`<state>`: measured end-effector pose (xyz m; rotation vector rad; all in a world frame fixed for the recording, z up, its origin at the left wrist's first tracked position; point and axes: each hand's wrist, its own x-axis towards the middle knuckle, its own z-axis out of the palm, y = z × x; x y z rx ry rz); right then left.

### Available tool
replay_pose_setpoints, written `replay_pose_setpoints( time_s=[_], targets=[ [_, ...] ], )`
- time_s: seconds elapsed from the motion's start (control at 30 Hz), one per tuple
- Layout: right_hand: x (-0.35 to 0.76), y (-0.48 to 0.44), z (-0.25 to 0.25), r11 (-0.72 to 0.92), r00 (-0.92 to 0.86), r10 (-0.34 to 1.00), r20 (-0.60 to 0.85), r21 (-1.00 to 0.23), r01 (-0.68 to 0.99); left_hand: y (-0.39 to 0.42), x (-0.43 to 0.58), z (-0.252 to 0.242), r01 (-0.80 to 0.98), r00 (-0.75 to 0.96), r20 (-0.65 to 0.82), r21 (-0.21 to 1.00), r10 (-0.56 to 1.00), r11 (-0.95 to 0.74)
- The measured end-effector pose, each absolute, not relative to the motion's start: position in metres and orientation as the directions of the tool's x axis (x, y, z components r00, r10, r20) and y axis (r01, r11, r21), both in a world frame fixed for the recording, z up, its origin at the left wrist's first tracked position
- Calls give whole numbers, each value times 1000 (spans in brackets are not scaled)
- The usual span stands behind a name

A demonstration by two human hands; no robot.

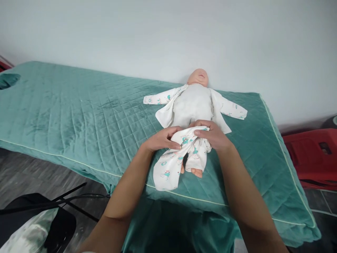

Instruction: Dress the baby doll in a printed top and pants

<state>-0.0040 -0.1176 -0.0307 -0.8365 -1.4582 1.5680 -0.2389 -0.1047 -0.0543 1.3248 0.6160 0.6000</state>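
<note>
A baby doll (198, 78) lies on its back on a green quilted bed cover, its head by the wall. Its white printed jacket (233, 108) is spread open with both sleeves stretched outward over a pale cloth body. Printed baby trousers (168, 172) are at the doll's legs; one leg of them is around the doll's leg, with a foot showing below. The other trouser leg hangs loose to the left. My left hand (164, 138) grips the trousers' left side between thumb and fingers. My right hand (212, 135) pinches the upper part of the fabric near the waist.
The green quilted cover (79, 105) stretches far to the left, with a hole near its far end. A red plastic case (313, 154) is on the right by the wall. At lower left, a black chair (34, 203) holds pale patterned cloth (37, 232).
</note>
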Motion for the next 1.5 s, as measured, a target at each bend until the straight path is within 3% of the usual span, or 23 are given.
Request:
replay_pose_setpoints(
  time_s=[0.17, 0.27, 0.4, 0.53, 0.73, 0.83, 0.97, 1.07, 1.13, 1.27, 1.37, 1.5],
  targets=[
    [-6, -116, -29, -50, -368, 929, -26, -997, -58, -107, -219, -57, -225, 435, 34, 972, 900, 72],
    [-11, -114, -22, 23, -352, 936, -10, -996, 89, -103, -206, -58, -358, 245, 67, 933, 967, 26],
    [-20, -116, -12, 146, -466, 885, -5, -947, 287, -98, -200, -61, -363, 159, 64, 932, 985, -1],
    [-23, -120, -12, 56, -530, 837, -139, -940, 336, -101, -206, -64, -302, 226, 47, 953, 973, 24],
    [-18, -117, -29, -60, -259, 964, -56, -998, -4, -111, -218, -57, -122, 479, 97, 992, 873, -42],
    [-16, -115, -30, -43, -232, 972, -42, -999, 1, -113, -220, -58, -65, 587, -14, 996, 810, 64],
    [-16, -119, -17, 77, -438, 899, 9, -987, 138, -113, -218, -67, -287, 474, -32, 939, 880, 188],
    [-18, -122, -10, 115, -596, 800, -74, -955, 273, -113, -215, -71, -423, 377, -17, 886, 926, 188],
    [-19, -124, -10, 76, -578, 807, -122, -949, 307, -113, -214, -71, -444, 360, -15, 877, 933, 186],
    [-22, -122, -23, -54, -374, 924, -86, -994, 95, -114, -216, -67, -373, 392, -18, 911, 920, 177],
    [-23, -119, -30, -100, -262, 962, -81, -993, -60, -112, -220, -62, -226, 516, 28, 968, 856, 105],
    [-25, -118, -29, -109, -203, 976, -85, -988, -109, -109, -224, -58, -78, 631, 8, 996, 776, 54]
  ],
)
